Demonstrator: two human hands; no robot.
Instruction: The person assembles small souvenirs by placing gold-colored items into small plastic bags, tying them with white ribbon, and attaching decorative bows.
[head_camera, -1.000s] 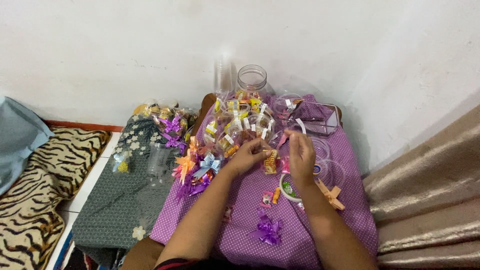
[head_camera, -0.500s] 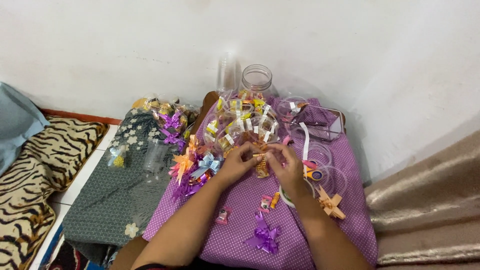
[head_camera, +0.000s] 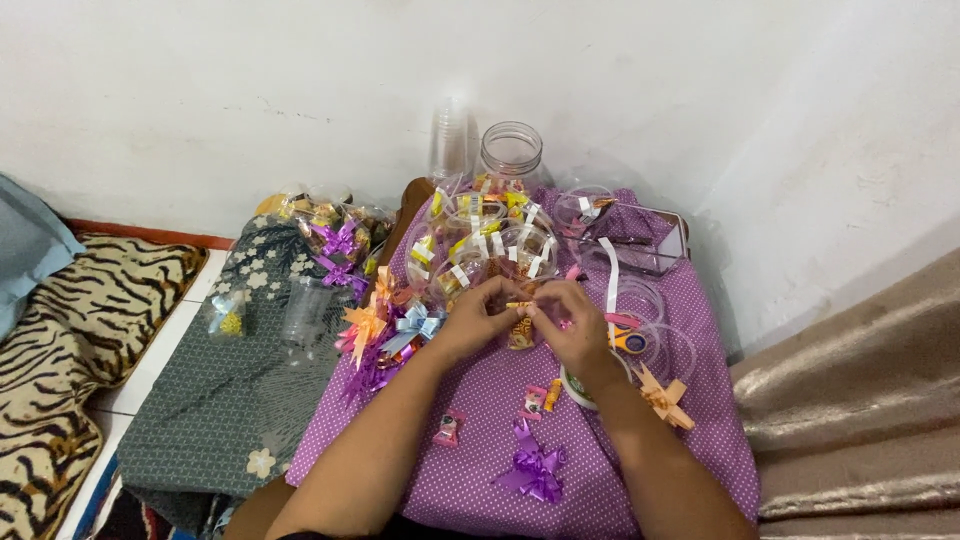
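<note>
Snack packet (head_camera: 521, 330) between two hands.

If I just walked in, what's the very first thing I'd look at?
Probably the two hands meeting mid-table: the left hand and right hand pinch a small orange packet between them over the purple dotted cloth. Just behind them sits a crowd of clear cups sealed with white tape, and shiny ribbon bows are heaped to the left, with one purple bow lying alone in front.
</note>
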